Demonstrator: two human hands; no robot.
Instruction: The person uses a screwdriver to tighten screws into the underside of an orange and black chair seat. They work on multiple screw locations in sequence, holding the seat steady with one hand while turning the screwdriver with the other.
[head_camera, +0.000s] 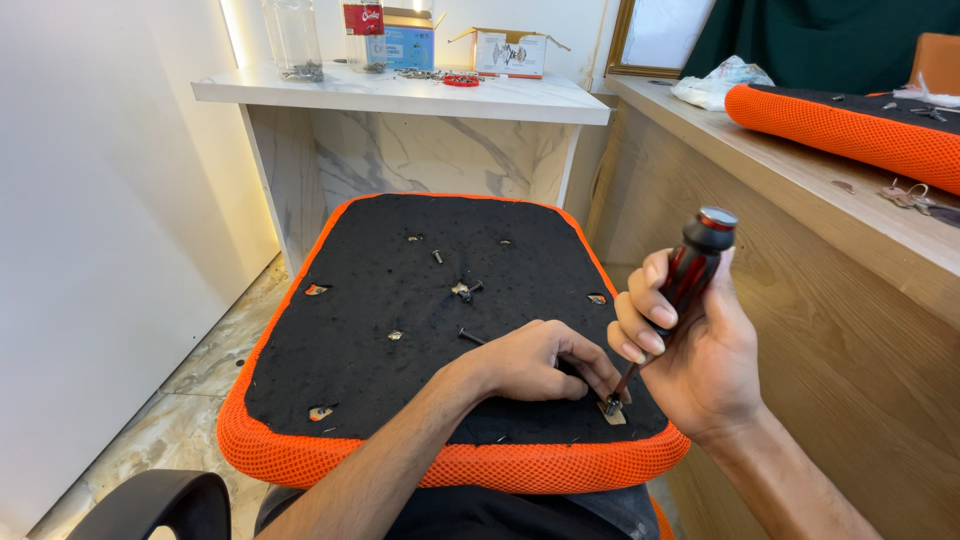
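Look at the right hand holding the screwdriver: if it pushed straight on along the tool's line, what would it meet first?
The right hand angles the screwdriver down and left. Its tip already appears to sit on a screw in the seat, beside the left hand's fingertips.

A seat cushion (400, 300) lies underside up before a marble shelf (400, 95). Loose bolts (466, 290) lie near the cushion's middle. At its near right corner the left hand (535, 362) rests flat, fingertips beside a screw (611, 404); the right hand (690, 350) holds a screwdriver (680, 290) tilted onto it. Bottles (295, 40) and boxes (510, 52) stand on the shelf. Right, a second cushion (850, 125) lies on a wooden counter (800, 180).
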